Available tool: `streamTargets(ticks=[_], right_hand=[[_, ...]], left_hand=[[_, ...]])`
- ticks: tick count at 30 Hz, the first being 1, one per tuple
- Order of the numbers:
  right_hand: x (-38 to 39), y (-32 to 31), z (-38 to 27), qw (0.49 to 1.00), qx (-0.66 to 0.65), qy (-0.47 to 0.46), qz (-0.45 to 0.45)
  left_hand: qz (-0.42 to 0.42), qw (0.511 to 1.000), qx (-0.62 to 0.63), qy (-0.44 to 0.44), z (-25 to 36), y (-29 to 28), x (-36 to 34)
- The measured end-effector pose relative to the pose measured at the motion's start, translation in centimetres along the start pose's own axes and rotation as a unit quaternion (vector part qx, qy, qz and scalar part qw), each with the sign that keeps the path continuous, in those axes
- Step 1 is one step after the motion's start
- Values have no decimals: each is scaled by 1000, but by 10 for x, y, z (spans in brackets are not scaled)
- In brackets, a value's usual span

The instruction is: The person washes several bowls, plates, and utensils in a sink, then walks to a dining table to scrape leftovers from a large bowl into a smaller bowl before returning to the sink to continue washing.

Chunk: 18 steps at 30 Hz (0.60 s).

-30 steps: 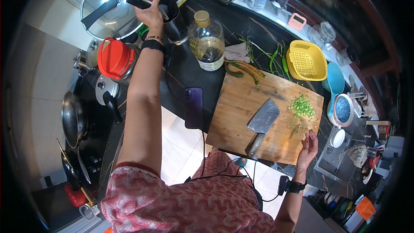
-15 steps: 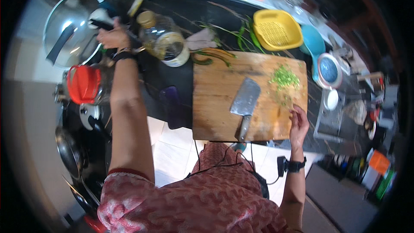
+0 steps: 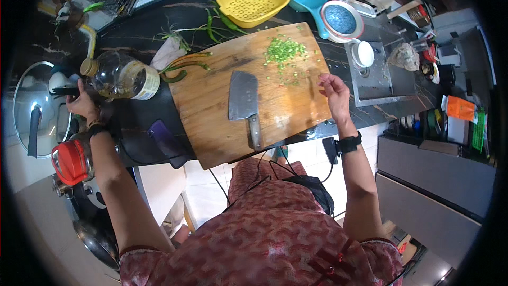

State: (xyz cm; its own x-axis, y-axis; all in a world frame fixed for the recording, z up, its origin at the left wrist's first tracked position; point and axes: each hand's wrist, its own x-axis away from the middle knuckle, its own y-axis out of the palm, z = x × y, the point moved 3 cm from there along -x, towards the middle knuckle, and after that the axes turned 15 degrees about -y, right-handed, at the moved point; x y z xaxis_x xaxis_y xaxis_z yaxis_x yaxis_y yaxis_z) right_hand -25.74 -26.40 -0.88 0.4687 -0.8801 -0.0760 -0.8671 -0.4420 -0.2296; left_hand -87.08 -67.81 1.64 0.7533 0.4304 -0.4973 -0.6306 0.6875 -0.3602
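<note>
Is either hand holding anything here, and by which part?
The left hand is at a slim black utensil handle; whether it grips this, and where, cannot be told. The right hand holds nothing visible.

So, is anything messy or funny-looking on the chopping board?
A bit messy: loose green bits are scattered around the chopped green pile on the wooden board, instead of sitting neatly together. Nothing else there stands out; the cleaver just lies flat.

cleaver (image 3: 243,96): 1 | chopping board (image 3: 203,122): 1 | large bottle (image 3: 123,80): 1 | yellow basket (image 3: 254,6): 1
</note>
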Motion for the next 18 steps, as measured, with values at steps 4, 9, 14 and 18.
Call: streamTargets(ticks=[4,9,14,18], right_hand=[[-28,-40,23,991,-89,32,90],[-71,-119,74,972,-80,105,192],[-128,-197,134,957,54,188,214],[-178,-254,217,943,289,152,68]], left_hand=[[-130,984,90,-77,-31,-12,-36],[15,993,115,-32,-6,-54,-24],[-51,991,120,-14,17,-117,-43],[-111,976,169,-88,83,-153,6]])
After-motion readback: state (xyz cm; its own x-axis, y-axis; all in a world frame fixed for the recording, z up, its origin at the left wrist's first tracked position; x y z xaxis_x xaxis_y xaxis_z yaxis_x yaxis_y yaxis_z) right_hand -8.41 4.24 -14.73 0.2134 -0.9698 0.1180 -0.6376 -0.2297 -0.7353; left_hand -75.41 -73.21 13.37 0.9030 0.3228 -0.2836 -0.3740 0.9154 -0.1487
